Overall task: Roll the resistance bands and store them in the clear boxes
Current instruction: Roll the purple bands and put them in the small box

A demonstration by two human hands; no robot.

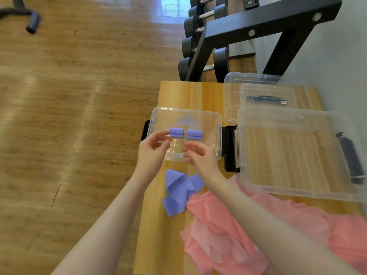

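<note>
**Kid:** What is on the wooden bench (174,96)?

**Helper:** First, the big clear box (294,155) on the right. It has no bands in it, so I think it waits for the pink bands (248,225) lying loose in a heap near the person.

**Kid:** And the small clear box (198,116)?

**Helper:** Two purple rolls (185,133) sit side by side inside it, so they stay neat. One purple band (178,193) lies unrolled just in front of it.

**Kid:** And the hands?

**Helper:** The left hand (152,150) and right hand (199,155) hang over the box, fingers loosely curled. They seem to hold nothing, though it's blurry.
</note>
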